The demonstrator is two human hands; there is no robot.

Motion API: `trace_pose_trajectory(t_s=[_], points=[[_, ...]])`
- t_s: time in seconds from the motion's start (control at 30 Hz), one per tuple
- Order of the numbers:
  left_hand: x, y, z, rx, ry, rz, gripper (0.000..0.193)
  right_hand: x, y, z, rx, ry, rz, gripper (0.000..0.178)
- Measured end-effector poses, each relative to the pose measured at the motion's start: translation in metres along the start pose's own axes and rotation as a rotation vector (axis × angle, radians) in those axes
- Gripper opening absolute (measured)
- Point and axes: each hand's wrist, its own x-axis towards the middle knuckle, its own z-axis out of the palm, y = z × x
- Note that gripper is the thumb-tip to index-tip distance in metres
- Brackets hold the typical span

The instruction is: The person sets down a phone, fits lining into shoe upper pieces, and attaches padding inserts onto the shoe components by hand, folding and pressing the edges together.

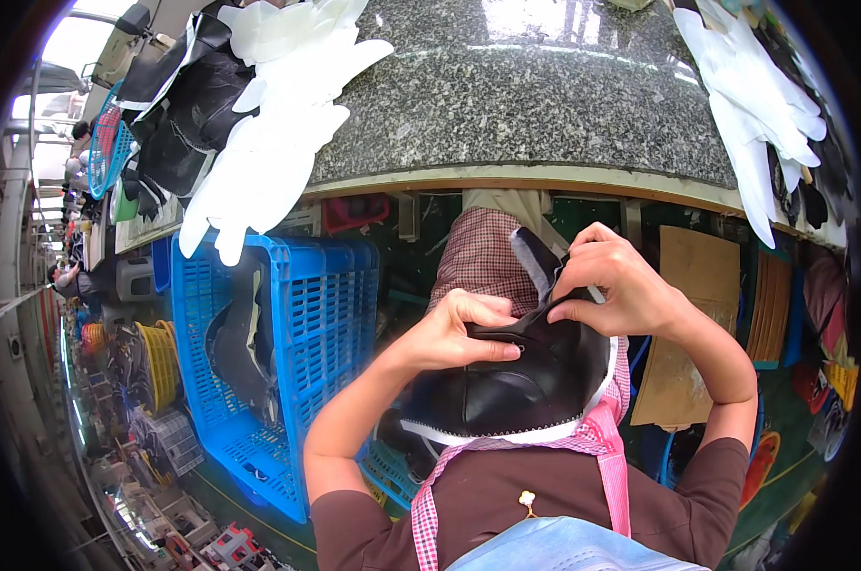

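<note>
A black leather shoe upper [507,395] lies across my lap, its curved lower edge trimmed in white with zigzag stitching. On its upper left edge, my left hand [454,333] is closed, pinching the leather between thumb and fingers. My right hand [616,285] is also closed, gripping the folded leather just to the right. Between the hands the material is bunched, and a narrow flap [537,262] with a grey lining sticks up beside my right fingers. The exact fold under the fingertips is hidden.
A speckled granite worktop [545,114] spans the far side. White sheet pieces [278,114] and black leather parts [188,119] lie at its left; more white pieces [754,105] hang over its right edge. A blue crate [276,285] holding a dark part stands left; brown cardboard [683,324] leans right.
</note>
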Motion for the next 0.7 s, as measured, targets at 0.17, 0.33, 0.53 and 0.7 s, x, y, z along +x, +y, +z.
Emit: trace_pose_trajectory(t_s=[0.17, 0.33, 0.53, 0.7], points=[[0.005, 0.012, 0.005, 0.290, 0.094, 0.143, 0.021, 0.004, 0.003, 0.010, 0.088, -0.048, 0.081, 0.017], [0.003, 0.014, 0.023, 0.486, 0.357, 0.219, 0.021, 0.010, -0.003, 0.008, 0.041, 0.007, 0.051, 0.020], [-0.005, 0.021, 0.003, 0.406, 0.253, 0.212, 0.022, 0.022, -0.013, 0.000, 0.042, -0.047, 0.032, 0.016], [-0.009, 0.014, 0.003, 0.569, 0.348, 0.264, 0.020, 0.031, -0.008, 0.021, 0.146, 0.017, 0.113, 0.012]])
